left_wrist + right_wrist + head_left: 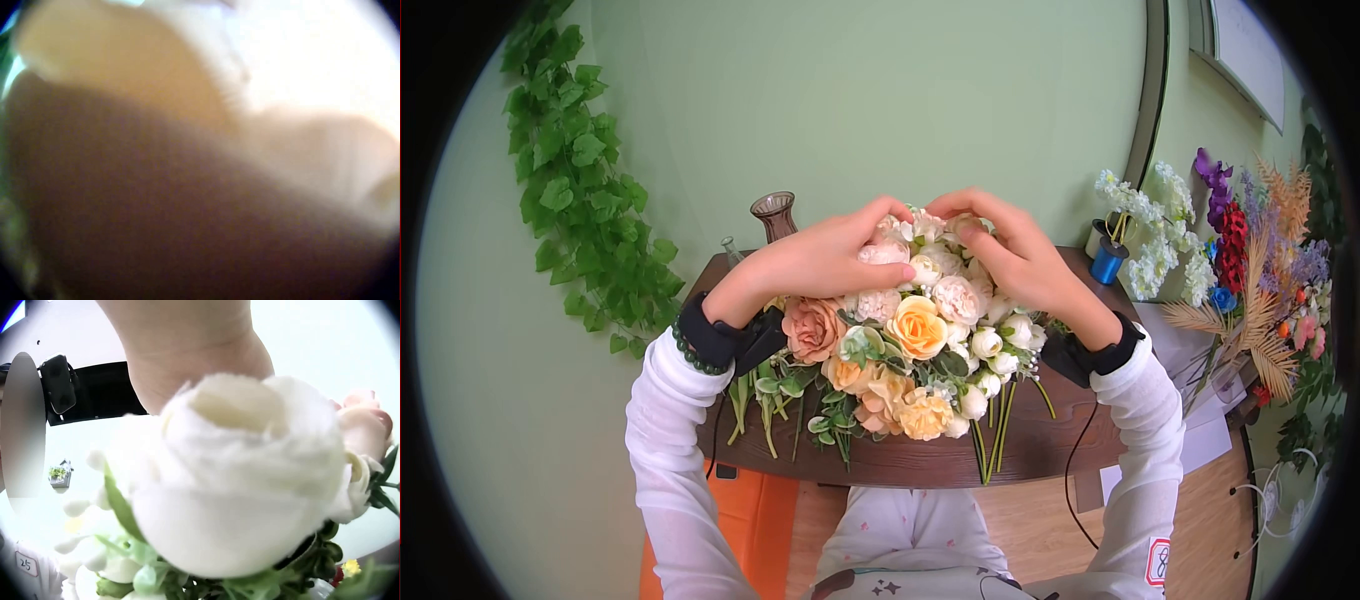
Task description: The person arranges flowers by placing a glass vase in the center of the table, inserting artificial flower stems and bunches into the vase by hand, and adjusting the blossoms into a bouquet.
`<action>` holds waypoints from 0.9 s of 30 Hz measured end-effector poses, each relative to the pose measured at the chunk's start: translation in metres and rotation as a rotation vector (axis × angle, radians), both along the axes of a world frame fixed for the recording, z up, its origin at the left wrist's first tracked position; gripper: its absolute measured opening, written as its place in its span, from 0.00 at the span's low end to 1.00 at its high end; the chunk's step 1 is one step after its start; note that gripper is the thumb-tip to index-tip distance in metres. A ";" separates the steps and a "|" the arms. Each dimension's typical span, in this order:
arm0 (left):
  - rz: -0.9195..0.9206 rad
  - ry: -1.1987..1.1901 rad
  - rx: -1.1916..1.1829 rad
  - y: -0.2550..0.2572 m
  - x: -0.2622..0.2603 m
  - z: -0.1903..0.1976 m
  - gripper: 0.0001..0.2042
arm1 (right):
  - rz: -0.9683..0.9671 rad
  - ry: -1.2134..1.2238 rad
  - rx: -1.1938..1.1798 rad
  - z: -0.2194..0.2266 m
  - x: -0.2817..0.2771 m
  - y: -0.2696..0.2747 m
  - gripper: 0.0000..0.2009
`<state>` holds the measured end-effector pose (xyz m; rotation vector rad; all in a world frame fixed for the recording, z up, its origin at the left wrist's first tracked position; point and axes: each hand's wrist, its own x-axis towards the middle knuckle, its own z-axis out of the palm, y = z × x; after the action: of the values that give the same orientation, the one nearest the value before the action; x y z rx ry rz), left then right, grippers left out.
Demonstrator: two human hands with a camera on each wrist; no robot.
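Note:
A full bouquet of artificial flowers sits over the dark wooden table (900, 463). Among its blooms are a yellow-orange rose (918, 328), a dusty-pink rose (812, 328) and white rosebuds (987, 344). At the upper left of the bunch, my left hand (830, 250) rests with thumb and forefinger spread along pale pink blooms (887, 254). My right hand (1020, 255) curves over the upper right, thumb and forefinger closed on a whitish flower at the top. Blooms hide the other fingers. Large in the right wrist view is a white rose (237, 481); the left wrist view is blurred.
Behind my left hand stand a smoky glass vase (774, 212) and a small clear bottle (731, 250). A blue spool (1108, 262) is at the table's right end, near white blossom sprays (1150, 250) and mixed colourful flowers (1235, 245). Green stems (998, 440) overhang the front.

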<state>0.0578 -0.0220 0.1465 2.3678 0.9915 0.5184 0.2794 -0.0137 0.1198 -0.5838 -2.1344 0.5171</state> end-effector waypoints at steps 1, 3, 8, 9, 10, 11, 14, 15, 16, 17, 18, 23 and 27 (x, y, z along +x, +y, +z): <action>0.012 0.008 0.012 -0.001 -0.001 0.000 0.22 | -0.027 0.032 -0.008 0.001 0.001 -0.001 0.12; 0.019 0.020 0.026 -0.002 0.001 0.000 0.22 | -0.047 -0.005 0.097 0.000 0.007 0.003 0.13; -0.153 0.052 0.329 0.008 0.002 -0.009 0.24 | -0.166 -0.170 0.365 -0.001 0.015 0.003 0.10; -0.153 0.054 0.330 0.007 0.002 -0.009 0.24 | -0.186 -0.211 0.423 -0.003 0.016 0.005 0.08; -0.123 0.083 0.292 0.006 0.003 -0.009 0.24 | -0.206 -0.252 0.480 -0.004 0.016 0.005 0.07; -0.092 0.111 0.255 0.003 0.004 -0.008 0.24 | -0.206 -0.249 0.480 -0.004 0.016 0.005 0.07; 0.002 0.174 0.179 -0.006 0.009 0.001 0.23 | -0.294 -0.315 0.598 -0.004 0.014 0.002 0.08; 0.001 0.178 0.179 -0.007 0.010 0.002 0.23 | -0.295 -0.341 0.591 -0.002 0.014 0.001 0.09; 0.004 0.174 0.184 -0.008 0.010 0.002 0.23 | -0.296 -0.368 0.583 -0.002 0.015 0.000 0.09; 0.008 0.171 0.188 -0.009 0.011 0.003 0.22 | -0.297 -0.365 0.582 -0.002 0.015 0.000 0.09; 0.007 0.173 0.188 -0.010 0.011 0.004 0.22 | -0.266 -0.375 0.534 -0.001 0.015 0.001 0.09; 0.025 0.171 0.161 -0.009 0.012 0.004 0.23 | -0.220 -0.387 0.457 -0.001 0.014 0.001 0.08; -0.003 0.143 0.184 -0.005 0.011 -0.002 0.24 | -0.232 -0.370 0.458 -0.004 0.011 0.002 0.04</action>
<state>0.0684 -0.0268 0.1442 2.6003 1.0422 0.4628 0.2906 -0.0116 0.1153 -0.6863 -2.3803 -0.2256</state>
